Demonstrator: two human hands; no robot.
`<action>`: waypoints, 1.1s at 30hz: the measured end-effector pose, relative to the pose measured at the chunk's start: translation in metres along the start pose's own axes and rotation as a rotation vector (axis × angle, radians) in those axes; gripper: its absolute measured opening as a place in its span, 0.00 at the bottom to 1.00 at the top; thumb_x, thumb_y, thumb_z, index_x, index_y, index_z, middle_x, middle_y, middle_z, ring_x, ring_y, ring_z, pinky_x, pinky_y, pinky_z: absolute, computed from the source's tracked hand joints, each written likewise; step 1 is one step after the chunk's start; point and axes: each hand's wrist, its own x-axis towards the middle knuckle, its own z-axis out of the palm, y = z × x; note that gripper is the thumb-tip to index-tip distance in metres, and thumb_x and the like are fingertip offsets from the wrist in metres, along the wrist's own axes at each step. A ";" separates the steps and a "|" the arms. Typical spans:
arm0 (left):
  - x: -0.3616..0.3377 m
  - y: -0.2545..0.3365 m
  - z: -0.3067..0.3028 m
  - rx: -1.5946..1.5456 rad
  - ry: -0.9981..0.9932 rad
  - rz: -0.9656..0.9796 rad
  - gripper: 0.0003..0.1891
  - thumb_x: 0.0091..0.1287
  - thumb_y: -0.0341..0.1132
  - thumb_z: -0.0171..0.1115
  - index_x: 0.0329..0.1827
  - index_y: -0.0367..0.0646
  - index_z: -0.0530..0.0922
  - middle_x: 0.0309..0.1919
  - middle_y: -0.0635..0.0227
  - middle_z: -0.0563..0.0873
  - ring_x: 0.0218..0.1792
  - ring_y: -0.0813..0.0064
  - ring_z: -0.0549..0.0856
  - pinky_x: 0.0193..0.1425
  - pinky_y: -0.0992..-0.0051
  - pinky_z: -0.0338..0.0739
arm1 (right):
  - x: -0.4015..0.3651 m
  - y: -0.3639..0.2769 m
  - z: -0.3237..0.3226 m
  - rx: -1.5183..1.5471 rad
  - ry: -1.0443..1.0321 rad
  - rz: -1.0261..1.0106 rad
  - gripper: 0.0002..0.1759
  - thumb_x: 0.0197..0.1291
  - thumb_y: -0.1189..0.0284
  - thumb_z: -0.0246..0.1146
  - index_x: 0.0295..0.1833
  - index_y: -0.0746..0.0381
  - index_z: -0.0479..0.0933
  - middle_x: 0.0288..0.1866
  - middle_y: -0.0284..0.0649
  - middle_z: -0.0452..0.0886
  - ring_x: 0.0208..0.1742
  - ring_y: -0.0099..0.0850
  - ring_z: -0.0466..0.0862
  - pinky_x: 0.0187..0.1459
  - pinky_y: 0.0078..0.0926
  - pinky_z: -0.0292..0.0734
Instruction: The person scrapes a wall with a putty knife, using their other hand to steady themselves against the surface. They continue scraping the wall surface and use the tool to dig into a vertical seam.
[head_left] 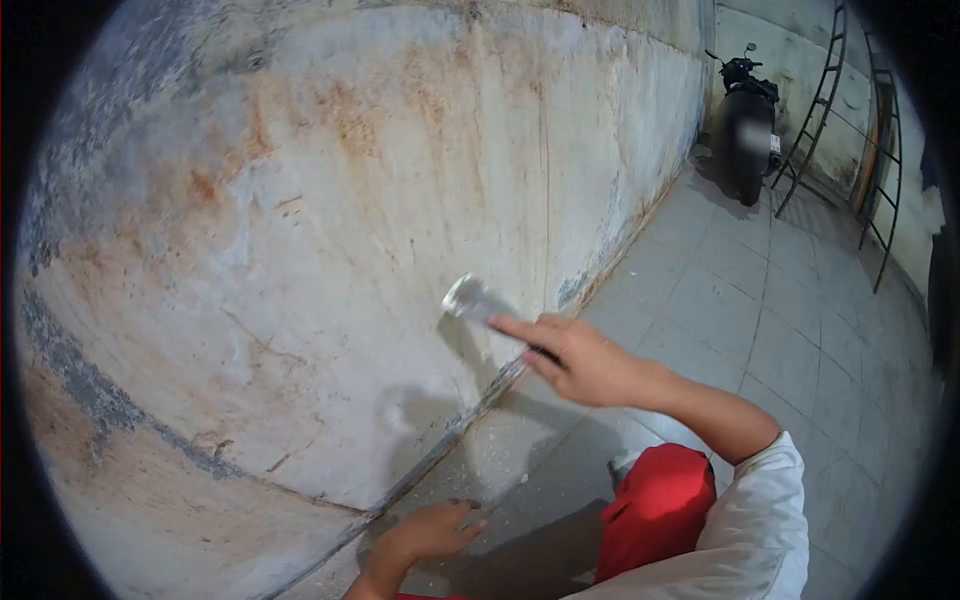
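Note:
My right hand point(580, 358) is wrapped around the dark handle of a scraper point(480, 298), its index finger stretched along the tool. The wide metal blade points up and left and overlaps the stained white wall point(340, 270) in this view, its shadow falling just below. Low by the foot of the wall, my left hand point(432, 530) hangs over the floor with its fingers apart and nothing in them.
Grey floor tiles point(700, 320) run along the wall, with pale crumbs near its base. A motorbike point(745, 135) stands at the far end, beside a dark metal ladder point(820, 100). My knee in red cloth point(660, 500) is bent close below my right arm.

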 end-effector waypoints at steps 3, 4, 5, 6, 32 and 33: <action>0.011 -0.007 -0.004 -0.028 -0.014 0.000 0.33 0.81 0.57 0.52 0.75 0.36 0.74 0.67 0.39 0.82 0.69 0.42 0.81 0.75 0.56 0.73 | 0.012 0.042 -0.029 -0.064 0.120 0.049 0.33 0.74 0.75 0.61 0.82 0.51 0.69 0.38 0.53 0.79 0.40 0.52 0.81 0.49 0.46 0.77; 0.016 -0.004 -0.011 0.010 -0.044 -0.082 0.33 0.81 0.57 0.52 0.75 0.35 0.74 0.66 0.39 0.83 0.69 0.42 0.81 0.75 0.56 0.73 | 0.019 0.055 -0.039 -0.083 0.199 0.057 0.32 0.74 0.75 0.60 0.82 0.50 0.69 0.36 0.52 0.78 0.38 0.51 0.80 0.48 0.46 0.77; 0.021 0.004 -0.018 0.045 -0.074 -0.165 0.34 0.81 0.57 0.53 0.74 0.34 0.74 0.66 0.39 0.83 0.69 0.42 0.81 0.75 0.56 0.74 | 0.028 0.066 -0.050 -0.077 0.194 0.045 0.32 0.74 0.75 0.60 0.82 0.50 0.69 0.36 0.52 0.78 0.38 0.51 0.80 0.48 0.46 0.77; 0.026 0.011 -0.022 0.037 -0.067 -0.176 0.34 0.81 0.57 0.53 0.74 0.34 0.74 0.66 0.39 0.83 0.69 0.42 0.81 0.75 0.56 0.74 | 0.041 0.074 -0.060 -0.098 0.262 0.032 0.31 0.75 0.74 0.60 0.82 0.51 0.69 0.36 0.54 0.78 0.39 0.53 0.81 0.47 0.47 0.77; 0.186 0.187 -0.043 0.282 0.266 0.116 0.28 0.81 0.55 0.52 0.68 0.41 0.79 0.58 0.43 0.86 0.60 0.41 0.85 0.64 0.47 0.80 | 0.160 0.112 -0.138 -0.173 0.641 -0.036 0.31 0.70 0.74 0.59 0.79 0.56 0.72 0.35 0.63 0.84 0.37 0.61 0.85 0.44 0.54 0.80; 0.182 0.182 -0.036 0.287 0.263 0.125 0.28 0.81 0.55 0.52 0.68 0.41 0.79 0.58 0.43 0.86 0.60 0.41 0.85 0.64 0.47 0.80 | 0.155 0.111 -0.131 -0.180 0.646 -0.030 0.31 0.70 0.74 0.59 0.79 0.56 0.72 0.35 0.63 0.84 0.37 0.61 0.85 0.44 0.54 0.80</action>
